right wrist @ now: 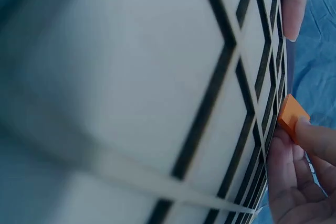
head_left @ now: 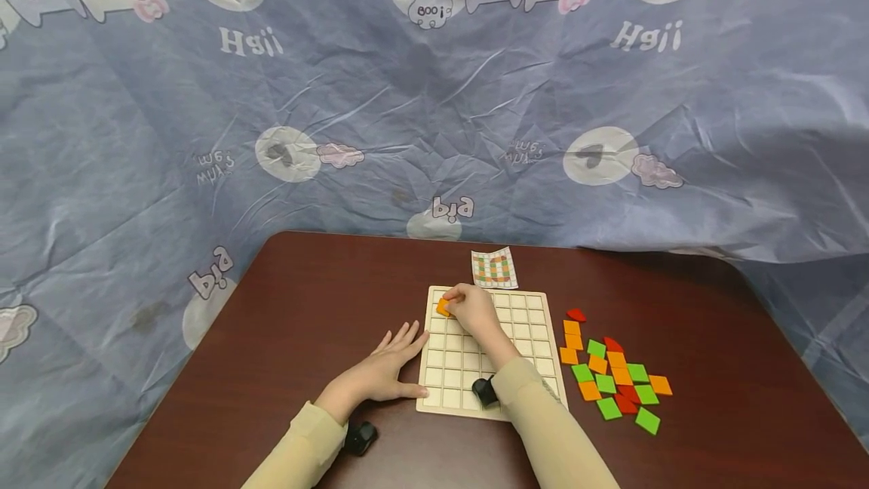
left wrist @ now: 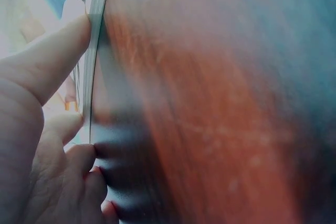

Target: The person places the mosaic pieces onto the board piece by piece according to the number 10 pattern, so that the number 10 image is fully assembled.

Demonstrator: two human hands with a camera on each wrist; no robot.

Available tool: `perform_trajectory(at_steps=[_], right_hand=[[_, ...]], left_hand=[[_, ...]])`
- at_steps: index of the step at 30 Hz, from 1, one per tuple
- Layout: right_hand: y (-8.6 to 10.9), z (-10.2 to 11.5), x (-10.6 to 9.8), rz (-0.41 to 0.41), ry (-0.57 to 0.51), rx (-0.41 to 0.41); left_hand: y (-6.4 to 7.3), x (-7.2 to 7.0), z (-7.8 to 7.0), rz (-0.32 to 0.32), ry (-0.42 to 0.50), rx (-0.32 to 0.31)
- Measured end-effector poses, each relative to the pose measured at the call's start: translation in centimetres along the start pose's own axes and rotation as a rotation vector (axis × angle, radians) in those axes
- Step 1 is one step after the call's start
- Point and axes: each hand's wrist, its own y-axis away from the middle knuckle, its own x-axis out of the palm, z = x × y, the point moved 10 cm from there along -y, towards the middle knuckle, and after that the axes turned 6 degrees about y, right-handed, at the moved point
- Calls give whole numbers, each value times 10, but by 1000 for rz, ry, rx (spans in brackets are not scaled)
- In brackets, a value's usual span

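Observation:
A pale wooden grid board (head_left: 453, 379) lies on the dark table. Near its far left corner my right hand (head_left: 475, 314) pinches an orange square tile (head_left: 443, 307) between thumb and fingers. In the right wrist view this orange tile (right wrist: 292, 115) is tilted against the raised grid lines. My left hand (head_left: 382, 373) lies spread at the board's left side, its thumb and a fingertip touching the edge. The left wrist view shows the left thumb (left wrist: 58, 51) against the board's side (left wrist: 94, 40).
Right of the board lie scattered loose tiles: several green squares (head_left: 648, 420), several orange squares (head_left: 660, 385) and a few red curved pieces (head_left: 575, 315). A small paper card with a coloured grid pattern (head_left: 494, 269) lies behind the board. A blue printed cloth (head_left: 380, 112) hangs behind the table.

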Motion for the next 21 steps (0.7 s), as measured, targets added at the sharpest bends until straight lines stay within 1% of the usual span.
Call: perform_trajectory(at_steps=[6, 11, 17, 21], right_hand=[[-6, 7, 4, 18, 63, -26], [-8, 10, 8, 40, 94, -29], [-7, 15, 10, 33, 177, -74], [-5, 15, 9, 31, 174, -69]], left_hand=[[-1, 0, 1, -1, -5, -4], [-1, -2, -2, -3, 5, 2], [0, -1, -1, 0, 1, -8], [-1, 0, 1, 1, -6, -13]])
